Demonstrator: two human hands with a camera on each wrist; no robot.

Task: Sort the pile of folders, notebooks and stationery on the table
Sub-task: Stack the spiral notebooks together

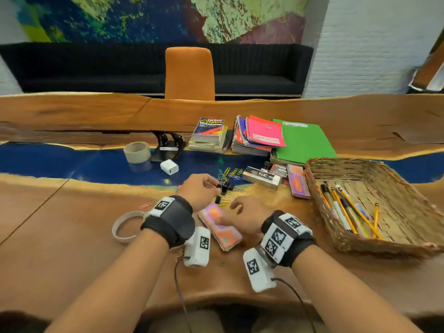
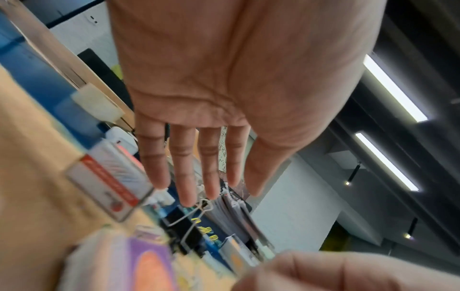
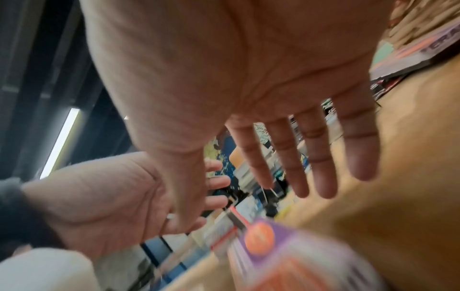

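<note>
Long wooden table (image 1: 72, 236) with a blue resin strip down its length. Already sorted at the far side: a stack of books (image 1: 209, 135), spiral notebooks (image 1: 258, 135), a green folder (image 1: 304, 143). A wicker basket (image 1: 319, 212) to the right holds pens and pencils. What is left sits near the front edge: a pink-and-orange pad (image 1: 219, 227) under the wrists, a second pad of the same kind (image 1: 298, 181) beside the basket, a silver box (image 1: 260, 177), tape rolls, then the small stuff, black binder clips (image 1: 224, 188) and a scatter of coloured paper clips (image 1: 228, 173). Step in hand looks like gathering the clips. Best done, I judge, by sweeping them into one heap first, then lifting them in a bunch, not one by one; loose paper clips slide and scatter easily. Left hand (image 1: 199, 191) hovers over the binder clips, fingers (image 2: 185, 173) nearly straight and slightly apart, holding nothing. Right hand (image 1: 247, 212) is low over the pad, fingers (image 3: 318, 157) spread, also empty; contact with the pad cannot be told.
</note>
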